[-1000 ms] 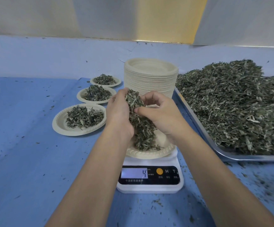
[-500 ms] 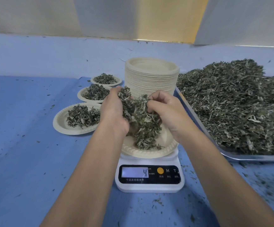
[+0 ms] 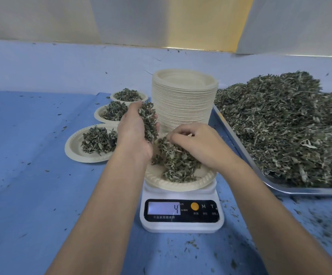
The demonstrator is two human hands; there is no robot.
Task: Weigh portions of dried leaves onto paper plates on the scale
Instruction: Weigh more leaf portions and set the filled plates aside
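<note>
Holds a clump of dried leaves [image 3: 148, 122] in the left hand [image 3: 134, 133], fingers [image 3: 133, 110] curled round it, raised just over the 10 o'clock edge of the paper plate [image 3: 171, 185]. Reaches with the right hand [image 3: 197, 144] from 3 o'clock onto the pile of leaves [image 3: 178, 165] in that plate, fingers bent and pinching into the top of it. Has the plate sitting on the white scale [image 3: 181, 226] in the middle of the blue worktop [image 3: 32, 175]; shows 4 on the display [image 3: 164, 208]. Has a tall stack of empty plates [image 3: 183, 100] at 12 o'clock, just behind the scale. Has a metal tray [image 3: 299, 190] at 2 o'clock, heaped with loose leaves [image 3: 280, 126]. Has three filled plates [image 3: 72, 149] in a row from 10 to 11 o'clock, the nearest partly hidden behind the left hand.
</note>
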